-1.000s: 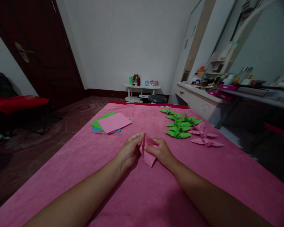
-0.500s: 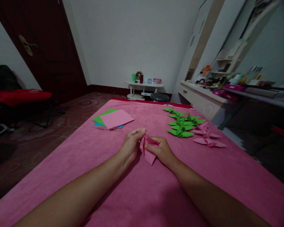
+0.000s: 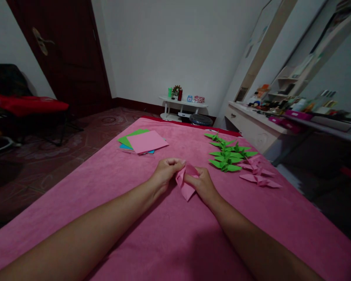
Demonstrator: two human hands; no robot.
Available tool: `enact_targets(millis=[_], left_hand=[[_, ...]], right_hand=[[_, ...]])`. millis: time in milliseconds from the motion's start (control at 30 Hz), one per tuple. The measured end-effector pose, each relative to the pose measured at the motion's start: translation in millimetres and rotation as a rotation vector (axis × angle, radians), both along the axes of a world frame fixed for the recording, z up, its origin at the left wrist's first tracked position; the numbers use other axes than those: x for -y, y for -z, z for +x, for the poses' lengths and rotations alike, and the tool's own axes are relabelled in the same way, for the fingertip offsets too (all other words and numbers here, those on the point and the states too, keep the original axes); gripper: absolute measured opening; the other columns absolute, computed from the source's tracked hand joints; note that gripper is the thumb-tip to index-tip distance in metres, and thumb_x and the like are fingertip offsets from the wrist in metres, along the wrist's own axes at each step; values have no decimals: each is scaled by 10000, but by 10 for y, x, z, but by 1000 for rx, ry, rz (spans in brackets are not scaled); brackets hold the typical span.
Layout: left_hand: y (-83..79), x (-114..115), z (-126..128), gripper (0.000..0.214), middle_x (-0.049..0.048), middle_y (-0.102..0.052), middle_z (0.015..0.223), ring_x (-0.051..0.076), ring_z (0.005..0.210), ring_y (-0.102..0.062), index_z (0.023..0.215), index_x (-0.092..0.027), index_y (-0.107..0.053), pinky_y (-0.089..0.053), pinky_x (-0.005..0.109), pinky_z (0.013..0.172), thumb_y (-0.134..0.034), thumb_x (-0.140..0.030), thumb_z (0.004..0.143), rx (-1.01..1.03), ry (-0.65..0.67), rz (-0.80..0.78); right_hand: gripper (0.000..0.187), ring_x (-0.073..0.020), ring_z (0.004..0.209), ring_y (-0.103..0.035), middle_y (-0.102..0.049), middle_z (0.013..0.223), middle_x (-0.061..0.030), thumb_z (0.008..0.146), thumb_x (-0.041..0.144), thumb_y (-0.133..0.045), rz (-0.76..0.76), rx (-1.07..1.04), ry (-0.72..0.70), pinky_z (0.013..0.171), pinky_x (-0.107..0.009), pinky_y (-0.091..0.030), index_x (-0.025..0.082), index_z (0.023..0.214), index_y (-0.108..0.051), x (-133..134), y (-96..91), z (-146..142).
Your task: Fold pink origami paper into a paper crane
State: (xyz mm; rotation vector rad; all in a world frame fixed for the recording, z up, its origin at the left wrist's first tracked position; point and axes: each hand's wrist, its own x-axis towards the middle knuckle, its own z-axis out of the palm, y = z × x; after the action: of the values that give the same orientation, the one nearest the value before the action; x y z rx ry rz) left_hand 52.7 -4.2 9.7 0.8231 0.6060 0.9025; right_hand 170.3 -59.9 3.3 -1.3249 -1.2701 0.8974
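A partly folded sheet of pink origami paper [image 3: 187, 190] is held up over the middle of the table, its pointed lower end hanging down. My left hand [image 3: 167, 171] pinches its upper left edge between thumb and fingers. My right hand [image 3: 204, 184] grips the right side, the thumb lying across the folds. To the right, several green paper cranes [image 3: 224, 166] sit in a cluster. Pink paper cranes [image 3: 260, 180] lie beside them, nearer to me. A stack of square paper sheets [image 3: 148, 141], pink on top with green and blue below, rests at the far left.
A pink cloth [image 3: 128, 242] covers the table. Beyond its far edge stands a low white shelf [image 3: 183, 100] with small items. A dresser [image 3: 251, 121] crowded with bottles is on the right; a chair with a red seat [image 3: 29, 106] is at left.
Both hands still hold the pink paper, which has opened out slightly and turned between them. The whole view has shifted and tilted a little.
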Motion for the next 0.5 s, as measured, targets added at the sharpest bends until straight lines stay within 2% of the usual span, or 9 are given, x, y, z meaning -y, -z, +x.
enact_targets(millis=[67, 167, 233, 333, 500], left_hand=[[14, -40, -18, 289, -27, -532, 463, 58, 396, -454, 579, -111, -588, -367, 184, 437, -812, -280, 515, -17, 34, 6], [34, -107, -76, 309, -30, -537, 504, 54, 419, -474, 698, -124, -629, -428, 186, 485, -746, -401, 627, -60, 157, 42], [40, -139, -123, 351, -7, -575, 554, 68, 459, -524, 754, -126, -644, -472, 202, 529, -714, -455, 654, -152, 235, 42], [37, -158, -170, 355, 36, -628, 630, 90, 527, -585, 759, -110, -657, -486, 196, 541, -735, -435, 638, -273, 311, 32], [8, -149, -178, 306, 48, -658, 668, 102, 581, -611, 759, -107, -674, -508, 197, 560, -780, -347, 601, -287, 324, -12]], right_hand=[[187, -68, 470, -295, -345, 511, 56, 616, 252, -617, -17, -21, 6, 454, -206, -225, 151, 537, -480, -16, 2, 21], [155, -82, 478, -357, -430, 528, 43, 614, 265, -628, -12, -78, 24, 473, -214, -278, 136, 588, -544, -52, 6, 90], [165, -90, 480, -383, -464, 537, 35, 617, 278, -633, 13, -93, 54, 481, -219, -302, 136, 593, -553, -73, 1, 144], [187, -85, 456, -365, -438, 507, 43, 615, 280, -633, 41, -45, 92, 455, -214, -283, 147, 553, -517, -88, -17, 204], [199, -82, 457, -338, -395, 499, 49, 624, 286, -606, 82, 70, 108, 443, -211, -270, 159, 533, -482, -90, -49, 239]])
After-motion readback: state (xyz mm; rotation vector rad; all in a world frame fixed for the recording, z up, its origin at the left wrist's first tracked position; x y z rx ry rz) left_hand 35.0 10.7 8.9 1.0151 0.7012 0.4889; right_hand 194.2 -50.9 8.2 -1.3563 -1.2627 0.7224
